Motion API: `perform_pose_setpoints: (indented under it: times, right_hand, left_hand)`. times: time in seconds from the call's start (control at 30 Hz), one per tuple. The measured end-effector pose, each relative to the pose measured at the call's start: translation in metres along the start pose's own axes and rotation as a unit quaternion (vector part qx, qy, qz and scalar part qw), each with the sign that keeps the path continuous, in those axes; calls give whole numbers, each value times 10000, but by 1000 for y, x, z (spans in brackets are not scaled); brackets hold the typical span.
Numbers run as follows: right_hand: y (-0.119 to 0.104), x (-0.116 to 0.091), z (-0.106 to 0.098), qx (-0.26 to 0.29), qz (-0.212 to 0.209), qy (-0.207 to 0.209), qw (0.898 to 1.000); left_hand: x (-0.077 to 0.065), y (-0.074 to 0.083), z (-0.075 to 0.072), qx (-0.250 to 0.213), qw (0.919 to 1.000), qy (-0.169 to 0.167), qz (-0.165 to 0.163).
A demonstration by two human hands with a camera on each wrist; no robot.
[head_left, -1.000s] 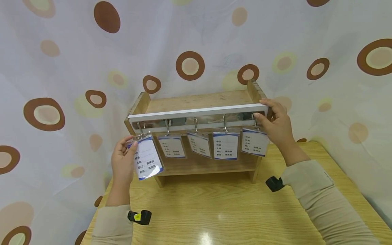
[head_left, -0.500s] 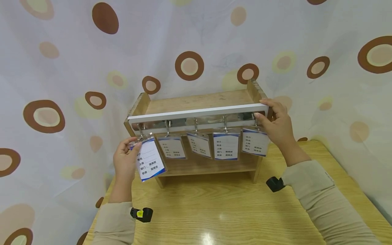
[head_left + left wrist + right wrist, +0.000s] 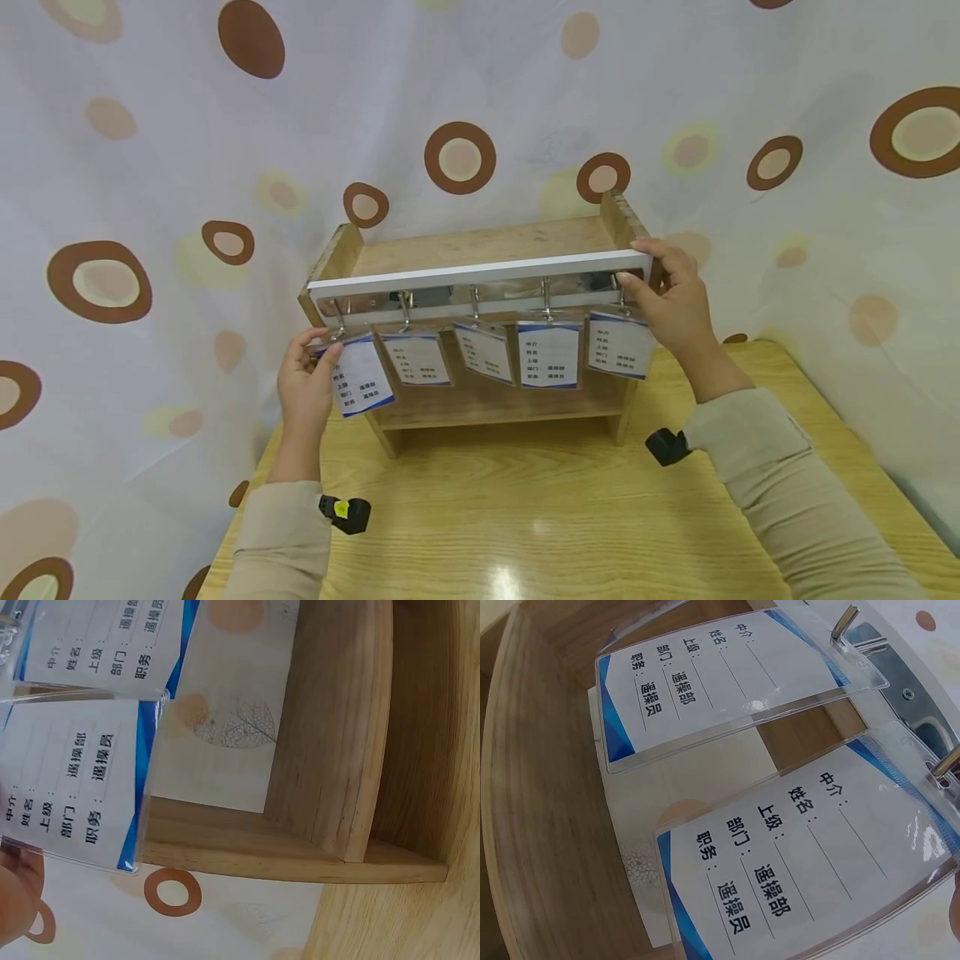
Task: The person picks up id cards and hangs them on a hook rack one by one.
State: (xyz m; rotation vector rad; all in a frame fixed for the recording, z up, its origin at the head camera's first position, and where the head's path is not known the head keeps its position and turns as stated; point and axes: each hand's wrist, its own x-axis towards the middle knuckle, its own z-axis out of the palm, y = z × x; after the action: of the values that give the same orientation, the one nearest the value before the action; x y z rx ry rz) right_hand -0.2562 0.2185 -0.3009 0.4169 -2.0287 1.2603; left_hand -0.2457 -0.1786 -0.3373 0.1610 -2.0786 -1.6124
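Observation:
My left hand (image 3: 307, 392) pinches the upper left edge of the leftmost clear-sleeved name badge (image 3: 363, 379) between thumb and fingers. The top of that badge is right at the tip of the leftmost metal hook (image 3: 338, 315). In the left wrist view this badge (image 3: 71, 776) shows its printed white card with blue corners. My right hand (image 3: 675, 304) grips the right end of the white-edged hook rail (image 3: 480, 273), thumb in front and fingers over the top. Just below that thumb hangs the rightmost badge (image 3: 618, 346); in the right wrist view, the same badge (image 3: 802, 855) hangs from its hook.
More badges hang between these two, including a tilted middle badge (image 3: 483, 354) and an upright badge (image 3: 548, 357). The rail is on the front of a wooden shelf (image 3: 480, 242), which stands on a wood-grain table (image 3: 487, 500) against a dotted wall covering (image 3: 300, 125).
The leftmost badge has risen slightly and its lower edge has tipped back toward the shelf. My left hand has moved slightly up with it. My right hand keeps its hold on the rail.

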Motion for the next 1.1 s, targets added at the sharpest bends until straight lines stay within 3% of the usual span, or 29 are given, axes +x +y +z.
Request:
perform_pose_setpoints:
  times: [0.13,0.33,0.5,0.63,0.73,0.87,0.97,1.1]
  right_hand:
    - [1,0,0,-8,-36,25,10000]
    - [2,2,-1,-46,-2,4,10000]
    - [1,4,-3,-14,211,-104,9997]
    - [-2,3,-6,-81,387,-125,9991]
    - [-5,1,-11,-215,475,-109,9986]
    - [-10,-4,-17,-448,390,-97,9982]
    - [-12,-10,-21,-662,43,-49,9978]
    - [-11,-26,-24,-861,-293,112,9958]
  left_hand:
    - [3,-4,1,48,9993,82,356]
    - [3,-3,4,-275,9974,177,635]
    - [3,-1,4,-317,9967,280,697]
    - [-1,1,3,-272,9977,324,534]
    - [-8,5,1,7,9990,322,297]
    - [-20,14,-1,756,9967,216,206]
    - [-29,19,-1,1319,9900,138,485]
    - [-43,22,4,1960,9753,8,1021]
